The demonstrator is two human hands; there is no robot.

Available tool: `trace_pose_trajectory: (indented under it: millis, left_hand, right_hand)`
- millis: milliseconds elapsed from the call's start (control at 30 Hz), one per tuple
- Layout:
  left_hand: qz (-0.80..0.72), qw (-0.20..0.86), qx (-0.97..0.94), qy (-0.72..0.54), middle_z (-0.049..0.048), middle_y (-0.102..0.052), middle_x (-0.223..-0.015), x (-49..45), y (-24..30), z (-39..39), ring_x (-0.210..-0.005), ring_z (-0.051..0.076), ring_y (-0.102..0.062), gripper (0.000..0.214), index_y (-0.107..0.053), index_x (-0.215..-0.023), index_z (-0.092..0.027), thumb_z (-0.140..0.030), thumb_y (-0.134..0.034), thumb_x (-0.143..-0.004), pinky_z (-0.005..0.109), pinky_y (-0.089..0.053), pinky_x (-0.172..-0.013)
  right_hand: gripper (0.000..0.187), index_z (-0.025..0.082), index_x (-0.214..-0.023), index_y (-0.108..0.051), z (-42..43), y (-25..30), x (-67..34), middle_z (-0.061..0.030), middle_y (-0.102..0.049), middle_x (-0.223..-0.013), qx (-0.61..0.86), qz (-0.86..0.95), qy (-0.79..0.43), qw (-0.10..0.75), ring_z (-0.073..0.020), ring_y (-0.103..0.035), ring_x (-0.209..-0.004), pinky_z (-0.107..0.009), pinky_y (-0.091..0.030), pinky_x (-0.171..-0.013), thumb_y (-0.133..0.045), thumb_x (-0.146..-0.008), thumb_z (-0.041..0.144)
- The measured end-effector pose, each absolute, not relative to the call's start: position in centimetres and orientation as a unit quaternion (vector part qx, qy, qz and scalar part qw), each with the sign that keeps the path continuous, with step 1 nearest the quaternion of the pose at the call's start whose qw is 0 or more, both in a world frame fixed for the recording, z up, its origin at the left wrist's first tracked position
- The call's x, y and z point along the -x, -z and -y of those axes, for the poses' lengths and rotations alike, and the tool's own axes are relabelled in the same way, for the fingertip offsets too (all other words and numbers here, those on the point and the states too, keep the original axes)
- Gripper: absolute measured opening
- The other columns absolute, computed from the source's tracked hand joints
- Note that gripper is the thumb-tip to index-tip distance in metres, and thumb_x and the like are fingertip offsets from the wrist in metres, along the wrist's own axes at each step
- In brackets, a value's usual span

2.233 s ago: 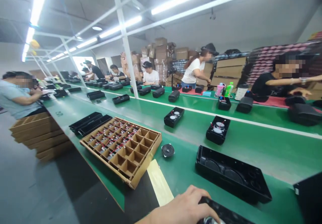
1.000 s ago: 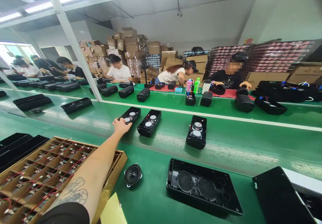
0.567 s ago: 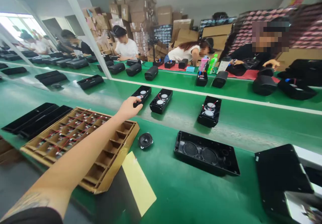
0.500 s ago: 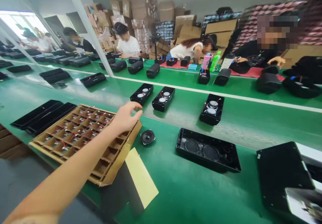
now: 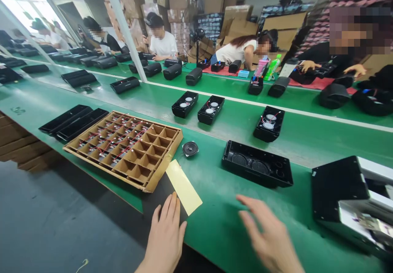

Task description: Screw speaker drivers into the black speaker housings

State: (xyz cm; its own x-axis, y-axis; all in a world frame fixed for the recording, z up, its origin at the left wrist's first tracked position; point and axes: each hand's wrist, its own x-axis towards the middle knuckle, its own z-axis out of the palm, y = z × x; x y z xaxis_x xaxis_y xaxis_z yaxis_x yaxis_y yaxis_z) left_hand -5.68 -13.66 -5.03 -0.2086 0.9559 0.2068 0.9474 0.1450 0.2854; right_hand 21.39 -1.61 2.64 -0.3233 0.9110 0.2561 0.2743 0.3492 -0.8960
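Note:
My left hand [image 5: 166,228] lies flat with fingers stretched over a dark grey sheet [image 5: 156,193] at the table's near edge. Its fingertips are by a pale yellow strip [image 5: 186,189] on that sheet. My right hand [image 5: 267,232] hovers over the green table, fingers apart and slightly blurred, with nothing in it. Beyond it sits an open black speaker housing [image 5: 258,164] with two round grilles inside. A small round speaker driver [image 5: 190,148] rests beside a divided cardboard box [image 5: 149,185], whose left cells hold parts with red wires; several right cells are bare.
Black panels [image 5: 73,121] lie left of the box. Housings with white-backed drivers [image 5: 211,110] stand further back. A black and silver machine [image 5: 337,199] occupies the right. Across the table, several people work; bottles [image 5: 273,68] stand near them.
My left hand has come back from above the box and down onto the dark sheet. My right hand has entered the view. The camera view has shifted slightly.

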Motion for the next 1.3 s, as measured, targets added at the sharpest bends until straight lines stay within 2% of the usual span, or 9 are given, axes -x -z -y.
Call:
trace_pose_trajectory:
  millis: [100, 267, 467, 567, 700, 900, 1067, 1200, 1300]
  left_hand:
    - [-0.760, 0.054, -0.606, -0.227, 0.0152, -0.056, -0.164, 5.1, 5.0, 13.8, -0.153, 0.041, -0.051, 0.057, -0.059, -0.157, -0.026, -0.032, -0.046, -0.101, 0.069, -0.045, -0.116]
    - [-0.747, 0.112, -0.587, -0.291, 0.0113, -0.063, -0.159, 6.1, 3.8, 13.9, -0.150, 0.034, -0.056, 0.050, -0.067, -0.148, -0.027, -0.031, -0.043, -0.105, 0.062, -0.048, -0.121]
    - [-0.745, 0.166, -0.500, -0.410, 0.0109, -0.061, -0.159, 8.7, 2.5, 12.6, -0.142, 0.029, -0.063, 0.044, -0.068, -0.143, -0.029, -0.043, -0.048, -0.107, 0.050, -0.059, -0.112]
    - [-0.739, 0.186, -0.451, -0.464, 0.0131, -0.064, -0.155, 10.5, 1.9, 11.6, -0.139, 0.030, -0.065, 0.045, -0.070, -0.139, -0.025, -0.048, -0.053, -0.104, 0.047, -0.060, -0.109]
    - [-0.718, 0.226, -0.403, -0.521, 0.0136, -0.071, -0.146, 11.9, 1.6, 10.8, -0.135, 0.030, -0.069, 0.051, -0.068, -0.141, -0.023, -0.053, -0.057, -0.102, 0.047, -0.057, -0.115]
    - [-0.669, 0.286, -0.353, -0.588, 0.0171, -0.064, -0.156, 12.2, 1.2, 10.8, -0.147, 0.032, -0.060, 0.069, -0.058, -0.151, -0.022, -0.069, -0.051, -0.102, 0.050, -0.053, -0.120]
    - [-0.660, 0.319, -0.315, -0.602, 0.0171, -0.061, -0.159, 11.9, 0.8, 10.7, -0.152, 0.034, -0.054, 0.076, -0.060, -0.148, -0.023, -0.075, -0.064, -0.092, 0.053, -0.046, -0.126]
    - [-0.648, 0.379, -0.298, -0.590, 0.0196, -0.069, -0.146, 9.8, -0.9, 10.5, -0.131, 0.035, -0.070, 0.071, -0.067, -0.138, -0.019, -0.072, -0.070, -0.090, 0.049, -0.066, -0.097]
    - [-0.615, 0.424, -0.318, -0.584, 0.0138, -0.078, -0.121, 7.7, -2.9, 10.1, -0.098, 0.026, -0.078, 0.061, -0.071, -0.127, -0.019, -0.067, -0.073, -0.090, 0.036, -0.068, -0.074]
  right_hand:
    - [0.043, 0.018, -0.145, -0.067, 1.2, -1.2, -15.0, -0.0158, -0.068, -0.145, 0.411, 0.833, -0.334, 0.157, -0.0341, -0.062, -0.137, -0.054, -0.054, -0.117, -0.054, -0.107, 0.035]
    - [0.055, 0.007, -0.157, -0.053, 0.3, -2.0, -6.8, -0.0250, -0.066, -0.142, 0.453, 0.829, -0.320, 0.064, -0.0381, -0.069, -0.127, -0.051, -0.056, -0.110, -0.053, -0.108, 0.034]
    - [0.048, 0.011, -0.132, -0.068, -2.5, -2.9, -3.5, -0.0139, -0.077, -0.109, 0.480, 0.807, -0.343, -0.015, -0.0311, -0.074, -0.109, -0.053, -0.057, -0.103, -0.064, -0.105, 0.050]
    - [0.044, 0.016, -0.104, -0.073, -3.0, -3.4, -2.4, -0.0093, -0.076, -0.101, 0.468, 0.799, -0.378, -0.024, -0.0274, -0.073, -0.106, -0.050, -0.056, -0.102, -0.066, -0.102, 0.059]
    - [0.059, 0.013, -0.119, -0.067, -2.3, -3.4, -1.2, -0.0125, -0.075, -0.106, 0.452, 0.773, -0.445, 0.010, -0.0303, -0.072, -0.106, -0.050, -0.055, -0.100, -0.065, -0.099, 0.068]
    - [0.036, 0.016, -0.134, -0.062, -1.3, -1.0, -0.3, -0.0068, -0.070, -0.112, 0.444, 0.693, -0.565, 0.059, -0.0203, -0.070, -0.093, -0.039, -0.062, -0.087, -0.068, -0.106, 0.038]
    - [0.029, 0.015, -0.132, -0.053, -1.7, -2.6, -5.2, -0.0044, -0.071, -0.103, 0.390, 0.642, -0.656, 0.070, -0.0156, -0.067, -0.078, -0.028, -0.056, -0.069, -0.060, -0.105, 0.020]
    - [0.033, 0.020, -0.133, -0.049, -1.0, -5.7, -11.8, -0.0026, -0.073, -0.106, 0.334, 0.641, -0.683, 0.106, -0.0169, -0.068, -0.085, -0.028, -0.053, -0.073, -0.060, -0.104, 0.030]
    - [0.036, 0.023, -0.133, -0.053, 0.2, -7.2, -15.8, -0.0022, -0.073, -0.108, 0.312, 0.669, -0.665, 0.110, -0.0185, -0.067, -0.090, -0.030, -0.052, -0.078, -0.064, -0.103, 0.039]
